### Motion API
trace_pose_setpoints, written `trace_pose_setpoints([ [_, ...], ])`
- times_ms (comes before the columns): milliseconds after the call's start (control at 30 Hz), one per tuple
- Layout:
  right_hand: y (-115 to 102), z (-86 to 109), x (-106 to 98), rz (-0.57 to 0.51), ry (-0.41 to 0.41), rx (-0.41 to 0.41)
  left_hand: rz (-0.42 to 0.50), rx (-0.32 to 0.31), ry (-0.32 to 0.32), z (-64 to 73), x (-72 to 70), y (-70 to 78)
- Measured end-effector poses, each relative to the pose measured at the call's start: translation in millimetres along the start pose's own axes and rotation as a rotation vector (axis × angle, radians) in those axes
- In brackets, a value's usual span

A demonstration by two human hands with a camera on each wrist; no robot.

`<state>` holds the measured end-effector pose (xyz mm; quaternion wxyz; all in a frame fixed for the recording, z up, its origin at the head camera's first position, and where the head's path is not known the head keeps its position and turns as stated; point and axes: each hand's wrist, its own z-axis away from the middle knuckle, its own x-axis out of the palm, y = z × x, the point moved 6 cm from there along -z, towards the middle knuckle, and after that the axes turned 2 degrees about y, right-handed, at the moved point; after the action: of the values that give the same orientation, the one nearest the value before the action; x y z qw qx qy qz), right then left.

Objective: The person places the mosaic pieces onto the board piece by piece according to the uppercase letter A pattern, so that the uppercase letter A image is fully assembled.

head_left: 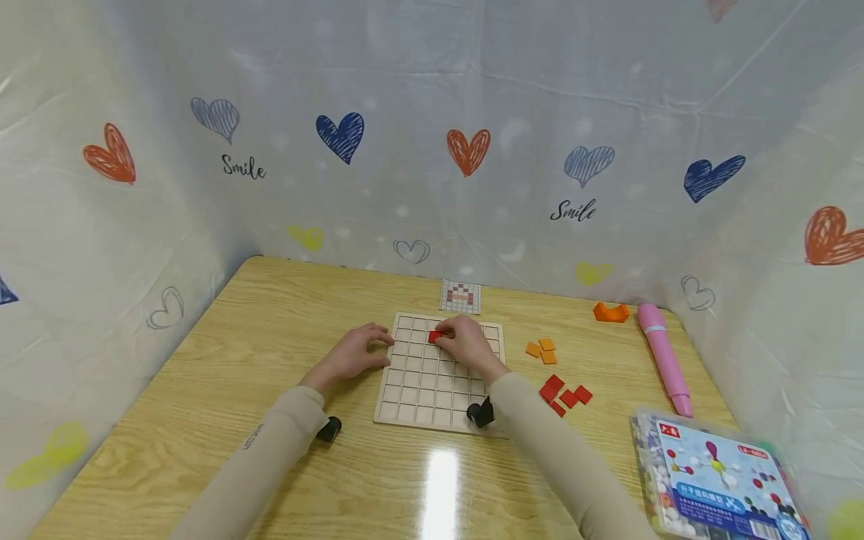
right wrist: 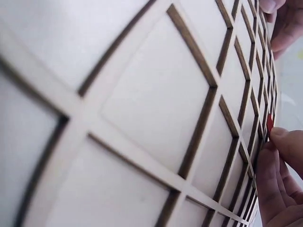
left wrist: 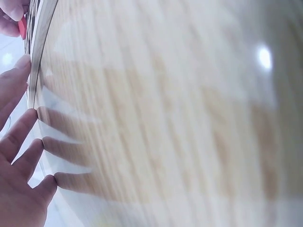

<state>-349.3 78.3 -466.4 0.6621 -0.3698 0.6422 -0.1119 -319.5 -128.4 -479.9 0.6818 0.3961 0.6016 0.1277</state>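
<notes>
"Where do you see the tile?"

"From my station, I have the red tile [head_left: 434, 337] over the far part of the grid board [head_left: 408, 394], slightly left of its middle. I can't tell whether it sits in a cell."

"And the right hand?"

"My right hand [head_left: 467, 345] is nearly closed, pinching that tile between thumb and fingertips."

"The left?"

"My left hand [head_left: 351, 352] is wide, fingers spread at the board's left edge. My left wrist view shows a fingertip against the rim. It grips nothing."

"Anything nearby?"

"Right of the board I see loose red squares [head_left: 569, 397], with orange squares [head_left: 549, 357] farther off. A patterned card [head_left: 461, 297] lies just beyond the far edge."
</notes>
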Motion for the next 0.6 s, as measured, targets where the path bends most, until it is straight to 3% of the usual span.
trace_pose_setpoints([
  [300,-3.9,-2.1,4.3,0.046,-0.026,-0.005,0.0,-0.015,-0.007,-0.8,0.1,1.1],
  [600,-1.9,-2.4,7.7,0.025,-0.037,0.021,0.008,-0.011,-0.011,0.1,-0.3,3.1],
])
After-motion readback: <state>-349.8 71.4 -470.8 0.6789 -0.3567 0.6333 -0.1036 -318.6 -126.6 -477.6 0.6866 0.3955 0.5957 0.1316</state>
